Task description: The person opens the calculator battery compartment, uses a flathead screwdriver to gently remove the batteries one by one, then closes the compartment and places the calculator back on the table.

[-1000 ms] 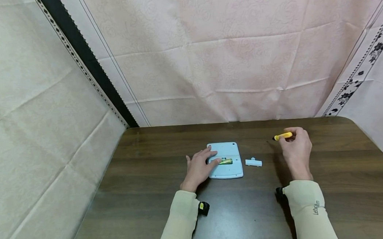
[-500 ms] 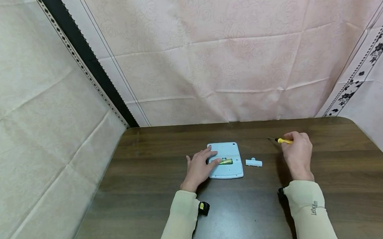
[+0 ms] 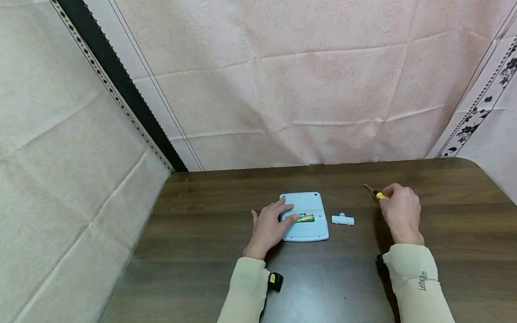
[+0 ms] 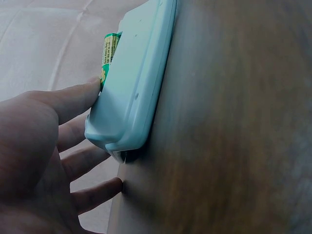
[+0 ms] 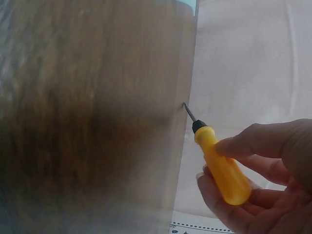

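A flat light-blue device (image 3: 307,231) with rounded corners lies on the table, its battery compartment uncovered. A green battery (image 3: 305,219) sits in that compartment and also shows in the left wrist view. My left hand (image 3: 270,227) rests on the device's left side with fingers spread, thumb tip at the battery's end (image 4: 103,77). Off to the right, my right hand (image 3: 401,212) holds a screwdriver (image 5: 222,168) by its yellow handle, between thumb and fingers. Its thin metal shaft points away to the upper left. Between the hands lies a small light-blue battery cover (image 3: 342,219).
The brown wooden table (image 3: 225,198) has its far edge against a hanging pale cloth (image 3: 316,89). Another pale cloth (image 3: 56,193) hangs along the left side. Each sleeve carries a small black wrist camera (image 3: 275,281).
The screwdriver has turned in my right hand, so its shaft now points farther up and away. The right hand has dropped slightly toward me. My left hand and the device stay still.
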`<state>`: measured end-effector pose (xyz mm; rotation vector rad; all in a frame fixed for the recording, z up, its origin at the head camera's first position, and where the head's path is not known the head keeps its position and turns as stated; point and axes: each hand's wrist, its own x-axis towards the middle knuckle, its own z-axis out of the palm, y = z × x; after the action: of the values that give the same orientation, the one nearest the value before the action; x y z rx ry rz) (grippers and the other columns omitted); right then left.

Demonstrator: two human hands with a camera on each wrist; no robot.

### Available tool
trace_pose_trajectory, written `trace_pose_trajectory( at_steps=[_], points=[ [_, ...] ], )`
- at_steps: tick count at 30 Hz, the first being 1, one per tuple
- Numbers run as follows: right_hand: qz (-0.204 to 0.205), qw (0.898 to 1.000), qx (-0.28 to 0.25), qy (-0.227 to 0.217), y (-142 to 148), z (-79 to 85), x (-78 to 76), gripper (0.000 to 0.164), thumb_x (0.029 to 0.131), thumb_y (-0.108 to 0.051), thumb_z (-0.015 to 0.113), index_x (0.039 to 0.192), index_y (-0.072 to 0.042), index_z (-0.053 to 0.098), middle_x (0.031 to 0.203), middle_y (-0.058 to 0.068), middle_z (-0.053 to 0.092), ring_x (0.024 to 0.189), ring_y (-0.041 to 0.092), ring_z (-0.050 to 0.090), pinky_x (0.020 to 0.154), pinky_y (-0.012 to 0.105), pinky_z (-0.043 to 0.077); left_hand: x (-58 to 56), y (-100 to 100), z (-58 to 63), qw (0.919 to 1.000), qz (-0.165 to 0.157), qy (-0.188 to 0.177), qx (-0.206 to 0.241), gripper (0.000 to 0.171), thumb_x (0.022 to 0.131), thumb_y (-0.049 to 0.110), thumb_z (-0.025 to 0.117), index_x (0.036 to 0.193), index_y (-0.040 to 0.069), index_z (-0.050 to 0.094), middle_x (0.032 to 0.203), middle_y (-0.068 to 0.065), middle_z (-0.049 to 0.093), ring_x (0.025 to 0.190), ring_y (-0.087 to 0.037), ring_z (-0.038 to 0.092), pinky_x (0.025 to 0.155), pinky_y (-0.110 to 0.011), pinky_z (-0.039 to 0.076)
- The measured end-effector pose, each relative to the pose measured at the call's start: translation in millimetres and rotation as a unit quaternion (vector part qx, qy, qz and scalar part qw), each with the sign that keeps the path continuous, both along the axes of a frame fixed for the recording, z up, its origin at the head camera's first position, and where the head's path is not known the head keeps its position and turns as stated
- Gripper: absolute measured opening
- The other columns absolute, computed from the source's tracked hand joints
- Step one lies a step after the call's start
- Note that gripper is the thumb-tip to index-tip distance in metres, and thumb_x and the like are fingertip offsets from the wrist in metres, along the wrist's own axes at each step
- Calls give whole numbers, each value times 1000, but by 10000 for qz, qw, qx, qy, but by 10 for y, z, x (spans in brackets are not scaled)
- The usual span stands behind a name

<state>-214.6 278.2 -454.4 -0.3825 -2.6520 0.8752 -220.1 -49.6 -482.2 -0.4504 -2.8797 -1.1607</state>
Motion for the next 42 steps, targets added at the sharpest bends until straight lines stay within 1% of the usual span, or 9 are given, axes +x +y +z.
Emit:
trace_pose_trajectory(
  at_steps=[7,12,20,32,42],
  points=[
    [62,9989,64,-455,21,4,-6,23,91,0,66,110,12,70,109,35,70,99,59,63,86,66,49,-5,3,2,10000,-5,10,-30,44,105,41,68,142,17,71,161,-3,50,150,-39,41,118,-79,4],
    [99,9977,69,-668,38,8,4,24,92,-2,66,112,11,70,111,35,69,99,58,63,82,66,49,0,2,7,10000,-29,26,-1,43,105,41,68,141,17,71,161,-3,51,150,-39,41,118,-79,4],
    [171,9959,64,-888,51,-3,8,28,92,-2,65,116,12,68,115,36,67,102,58,63,83,66,50,1,7,11,10000,-23,35,17,44,105,41,68,141,16,71,161,-4,51,150,-39,42,118,-79,5],
    [286,9936,108,-1086,54,-19,26,29,93,-3,67,117,14,66,115,37,66,100,57,64,82,65,51,-2,14,7,10000,15,11,-14,43,105,41,68,141,17,72,161,-3,51,150,-38,41,118,-79,4],
    [290,9893,118,-1425,68,-5,18,33,94,-6,67,121,13,64,116,37,66,101,56,64,81,64,51,8,4,8,10000,2,1,30,43,105,40,69,141,16,71,161,-3,51,150,-39,42,118,-79,4]
  ],
)
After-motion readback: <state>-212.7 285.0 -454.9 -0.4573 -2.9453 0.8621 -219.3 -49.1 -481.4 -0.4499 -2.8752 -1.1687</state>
